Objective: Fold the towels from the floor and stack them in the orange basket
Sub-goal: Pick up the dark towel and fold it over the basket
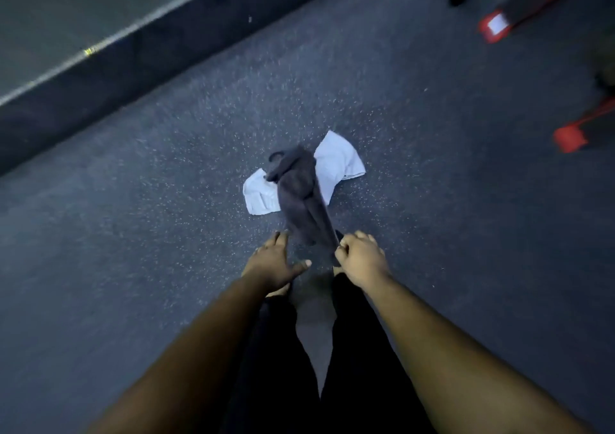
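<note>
Dark speckled floor (139, 220) runs up to a black baseboard at the upper left, and near its middle a white towel (342, 159) lies crumpled with a dark grey towel (299, 197) draped across it. Right hand (361, 257) has its fingers (342, 245) curled tight, pinching the near end of the grey towel. Left hand (274, 260) hovers just beside that end, fingers spread loose, holding nothing.

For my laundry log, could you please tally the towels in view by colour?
Dark grey towel, pinched at its near end by the right hand: 1
White towel, lying under it on the floor: 1
Total: 2
The left hand holds nothing.
</note>
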`<state>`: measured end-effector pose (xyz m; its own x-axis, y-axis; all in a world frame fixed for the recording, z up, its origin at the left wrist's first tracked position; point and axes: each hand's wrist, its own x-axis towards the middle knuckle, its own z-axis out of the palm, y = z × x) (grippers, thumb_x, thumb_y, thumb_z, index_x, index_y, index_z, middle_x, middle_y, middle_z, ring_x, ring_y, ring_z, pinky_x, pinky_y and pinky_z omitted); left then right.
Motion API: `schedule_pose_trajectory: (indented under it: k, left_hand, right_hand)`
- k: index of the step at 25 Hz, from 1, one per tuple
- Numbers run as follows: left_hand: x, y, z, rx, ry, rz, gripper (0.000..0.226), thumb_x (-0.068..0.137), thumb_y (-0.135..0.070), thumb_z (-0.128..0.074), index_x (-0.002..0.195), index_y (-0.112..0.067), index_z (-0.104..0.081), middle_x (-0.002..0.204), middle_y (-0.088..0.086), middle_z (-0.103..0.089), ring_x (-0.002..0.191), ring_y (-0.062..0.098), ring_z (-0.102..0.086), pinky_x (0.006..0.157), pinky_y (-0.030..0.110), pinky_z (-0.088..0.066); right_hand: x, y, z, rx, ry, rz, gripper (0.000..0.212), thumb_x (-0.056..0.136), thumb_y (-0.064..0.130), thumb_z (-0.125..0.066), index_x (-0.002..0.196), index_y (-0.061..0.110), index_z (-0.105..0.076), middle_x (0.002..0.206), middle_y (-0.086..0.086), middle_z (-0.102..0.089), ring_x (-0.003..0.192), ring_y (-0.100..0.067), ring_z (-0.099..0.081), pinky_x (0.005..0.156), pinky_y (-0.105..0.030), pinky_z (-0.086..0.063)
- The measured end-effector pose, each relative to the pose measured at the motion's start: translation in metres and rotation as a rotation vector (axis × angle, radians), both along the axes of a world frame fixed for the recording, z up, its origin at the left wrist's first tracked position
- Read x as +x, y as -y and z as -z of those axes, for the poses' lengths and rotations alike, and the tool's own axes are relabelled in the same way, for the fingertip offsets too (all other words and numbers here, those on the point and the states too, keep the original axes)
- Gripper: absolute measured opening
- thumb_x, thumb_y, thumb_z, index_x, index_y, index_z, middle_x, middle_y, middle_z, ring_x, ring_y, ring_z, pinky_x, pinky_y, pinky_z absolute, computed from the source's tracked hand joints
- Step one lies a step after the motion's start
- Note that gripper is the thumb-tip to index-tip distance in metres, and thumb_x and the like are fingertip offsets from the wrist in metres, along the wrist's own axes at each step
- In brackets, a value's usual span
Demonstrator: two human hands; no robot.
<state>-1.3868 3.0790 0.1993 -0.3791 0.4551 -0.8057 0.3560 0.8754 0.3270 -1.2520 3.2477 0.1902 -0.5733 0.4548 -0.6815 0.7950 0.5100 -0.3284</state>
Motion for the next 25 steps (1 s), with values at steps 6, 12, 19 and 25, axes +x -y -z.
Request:
schedule_pose_trajectory:
  k: [6,12,19,25]
  left_hand:
    - [0.026,0.000,-0.148,0.228,-0.001,0.284,0.098,0.089,-0.058,-0.068,0.161,-0.014,-0.019,0.167,0.007,-0.023,0.154,0.022,-0.021,0.120,0.029,-0.022]
    - [0.087,-0.001,-0.212,0.247,0.028,0.757,0.116,0.073,-0.085,-0.056,0.160,-0.016,-0.023,0.165,0.010,-0.028,0.152,0.024,-0.028,0.122,0.036,-0.028]
    - [0.255,0.017,-0.264,0.343,0.019,1.263,0.112,0.081,-0.076,-0.060,0.163,-0.019,-0.011,0.171,0.006,-0.011,0.154,0.028,-0.024,0.123,0.038,-0.026]
    - [0.431,0.095,-0.282,0.444,0.047,1.498,0.112,0.081,-0.077,-0.060,0.163,-0.021,-0.009,0.171,0.003,-0.010,0.155,0.024,-0.020,0.124,0.038,-0.025]
  right_hand:
    - [0.089,0.055,-0.164,0.068,-0.121,0.345,0.013,0.093,0.031,-0.054,0.090,0.021,-0.062,0.105,-0.004,-0.067,0.111,-0.028,-0.055,0.091,-0.037,-0.046]
    - [0.206,0.135,-0.250,0.201,-0.120,0.737,0.016,0.095,0.038,-0.051,0.094,0.024,-0.059,0.100,-0.003,-0.070,0.103,-0.028,-0.062,0.085,-0.036,-0.044]
    - [0.368,0.266,-0.308,0.350,-0.168,1.147,0.012,0.099,0.034,-0.052,0.089,0.028,-0.055,0.087,0.007,-0.062,0.098,-0.026,-0.064,0.080,-0.034,-0.039]
    - [0.515,0.412,-0.330,0.494,-0.203,1.425,0.014,0.100,0.036,-0.051,0.090,0.029,-0.059,0.090,0.009,-0.067,0.092,-0.022,-0.066,0.074,-0.035,-0.048]
